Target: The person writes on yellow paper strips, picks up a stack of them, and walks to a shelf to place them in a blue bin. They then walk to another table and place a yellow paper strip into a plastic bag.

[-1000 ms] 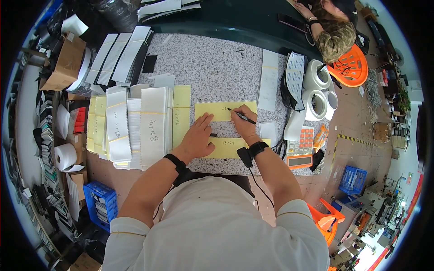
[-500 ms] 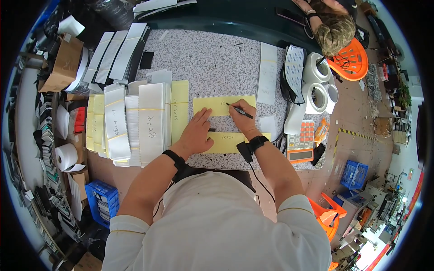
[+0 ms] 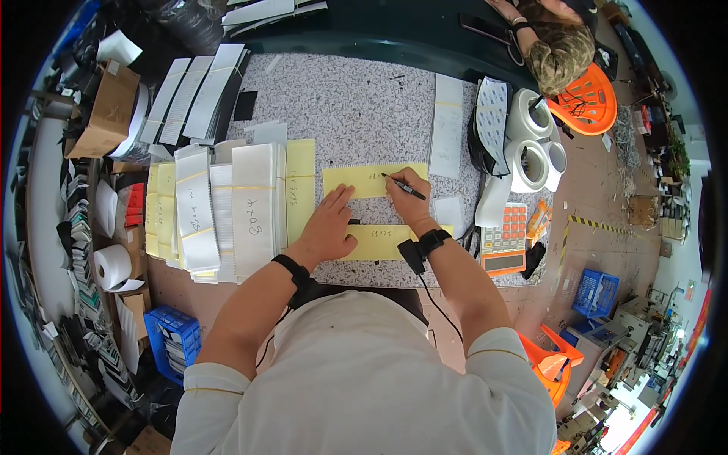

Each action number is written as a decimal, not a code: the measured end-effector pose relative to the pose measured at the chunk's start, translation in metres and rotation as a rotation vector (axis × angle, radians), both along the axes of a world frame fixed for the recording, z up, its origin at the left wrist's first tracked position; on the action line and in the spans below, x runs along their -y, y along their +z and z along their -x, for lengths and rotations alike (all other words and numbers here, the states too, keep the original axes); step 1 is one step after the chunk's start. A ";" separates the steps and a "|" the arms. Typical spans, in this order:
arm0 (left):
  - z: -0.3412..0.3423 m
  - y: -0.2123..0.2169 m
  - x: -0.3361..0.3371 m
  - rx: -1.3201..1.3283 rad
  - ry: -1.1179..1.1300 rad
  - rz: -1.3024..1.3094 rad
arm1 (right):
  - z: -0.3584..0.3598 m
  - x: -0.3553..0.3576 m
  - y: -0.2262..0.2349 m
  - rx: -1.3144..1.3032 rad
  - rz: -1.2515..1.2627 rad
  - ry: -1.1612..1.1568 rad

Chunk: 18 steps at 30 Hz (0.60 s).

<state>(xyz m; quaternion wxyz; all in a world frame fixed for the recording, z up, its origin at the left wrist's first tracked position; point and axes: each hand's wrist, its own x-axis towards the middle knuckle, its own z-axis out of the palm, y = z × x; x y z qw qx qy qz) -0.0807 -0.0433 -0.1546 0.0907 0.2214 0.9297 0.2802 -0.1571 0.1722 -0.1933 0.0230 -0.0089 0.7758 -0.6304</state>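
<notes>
- A speckled grey worktop (image 3: pixel 349 106) fills the middle of the room, with a dark green surface (image 3: pixel 364 42) past its far edge.
- Banded white stacks (image 3: pixel 254 208) crowd the worktop's left edge; white rolls (image 3: pixel 517 121) stand toward the far right corner, and an orange-and-white calculator (image 3: pixel 504 239) lies near the near right corner.
- Beyond the far right corner I see a co-worker's patterned sleeve (image 3: pixel 561 61) beside an orange chair (image 3: pixel 599 110); a blue crate (image 3: pixel 171 341) sits on the floor off the near left corner.
- The yellow strip (image 3: pixel 355 180) is pale, narrow and rectangular, with a finely toothed far side and dark handwriting around its middle.
- It lies flat around the worktop's centre; a second yellow strip (image 3: pixel 379 249), also handwritten, lies between it and the near edge.
- Its long axis runs left to right, almost along the near edge, with the toothed side toward the far edge.
- The left hand (image 3: pixel 326 227) is spread flat, fingertips over the strip's near side, thumb apart.
- The right hand (image 3: pixel 406 201) is closed around a black pen (image 3: pixel 409 188), whose tip points toward the far left corner, by the writing; I can't tell whether it touches the paper.
</notes>
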 end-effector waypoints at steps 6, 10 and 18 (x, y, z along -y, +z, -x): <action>0.000 -0.002 -0.001 -0.013 -0.005 0.005 | -0.004 -0.003 -0.012 -0.129 -0.132 -0.031; 0.000 -0.003 0.000 -0.020 -0.001 0.003 | -0.005 -0.003 -0.016 -0.135 -0.143 -0.025; -0.001 -0.003 0.000 -0.024 0.000 -0.007 | -0.006 -0.007 -0.012 -0.094 -0.147 -0.040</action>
